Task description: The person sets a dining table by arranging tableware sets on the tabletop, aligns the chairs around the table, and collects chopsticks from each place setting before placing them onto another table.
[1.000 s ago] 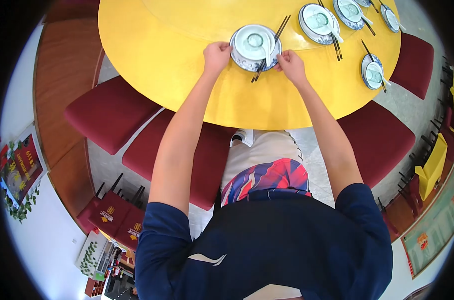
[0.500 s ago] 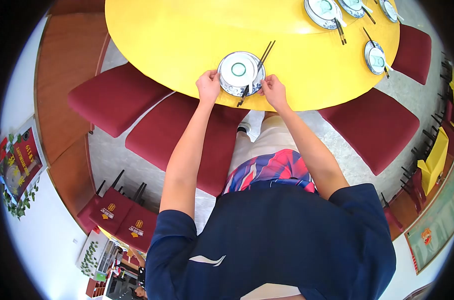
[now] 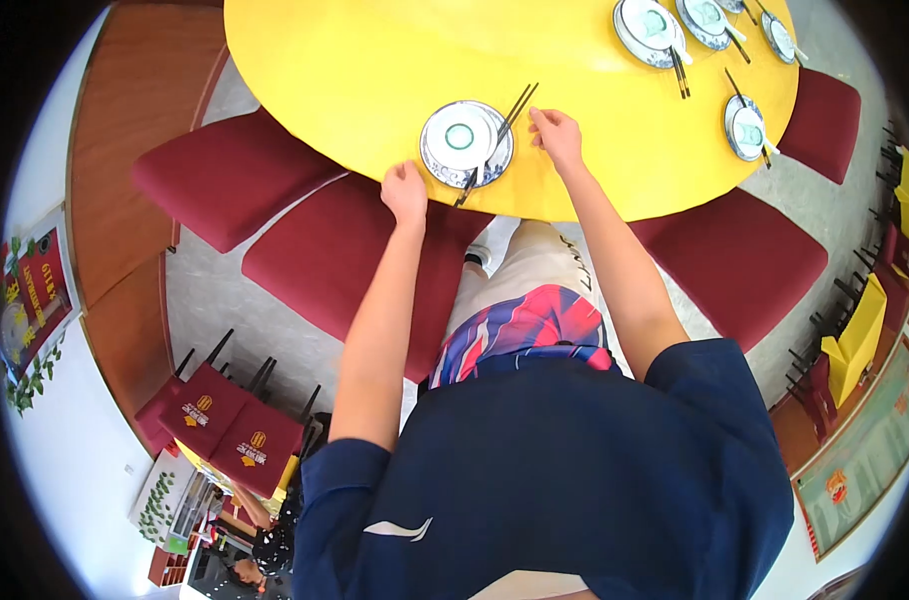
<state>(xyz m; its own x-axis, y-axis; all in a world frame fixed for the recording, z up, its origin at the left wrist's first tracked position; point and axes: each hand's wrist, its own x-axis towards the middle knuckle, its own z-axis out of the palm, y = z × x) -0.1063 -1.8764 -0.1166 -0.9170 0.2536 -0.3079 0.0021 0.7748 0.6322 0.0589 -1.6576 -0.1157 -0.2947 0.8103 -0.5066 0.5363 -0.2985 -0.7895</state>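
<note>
A blue-and-white plate (image 3: 500,165) lies near the front edge of the yellow table (image 3: 325,80), carrying a white bowl or smaller dish (image 3: 460,135) with a green ring. A white spoon (image 3: 482,165) and a pair of dark chopsticks (image 3: 518,112) rest across its right side. My left hand (image 3: 405,192) is loosely curled at the table edge, left of the plate and apart from it. Beyond the plate's right side, my right hand (image 3: 559,138) hovers close to the chopsticks' upper ends, fingers curled together, with nothing visible in them.
Similar place settings stand at the table's right, including a near plate (image 3: 745,128) and a farther one (image 3: 650,30). Dark red chairs (image 3: 735,260) surround the front edge, one (image 3: 345,260) close by my left leg. Another person (image 3: 260,560) appears at the lower left.
Both hands have come off the plate. The left has drawn back toward me; the right has moved up and outward, beside the chopsticks. The setting remains on the table.
</note>
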